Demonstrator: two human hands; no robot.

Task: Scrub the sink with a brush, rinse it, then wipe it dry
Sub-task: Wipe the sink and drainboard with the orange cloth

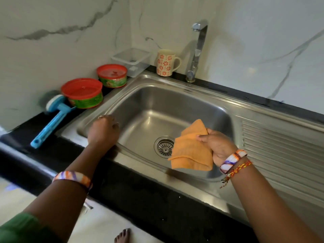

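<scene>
The steel sink (pixel 157 104) is set in a black counter, with its drain (pixel 164 146) near the front of the basin. My right hand (pixel 216 146) grips a folded orange cloth (pixel 190 149) above the basin, just right of the drain. My left hand (pixel 103 131) rests on the sink's left rim with its fingers curled, holding nothing that I can see. The blue scrub brush (pixel 50 120) lies on the counter left of the sink, apart from both hands. The tap (pixel 197 50) stands at the back with no water running.
Two red-lidded green tubs (pixel 82 92) (pixel 112 75), a clear plastic box (pixel 131 60) and a flowered mug (pixel 165 62) line the back left of the counter. A ribbed drainboard (pixel 280 146) lies right of the basin. A marble wall stands behind.
</scene>
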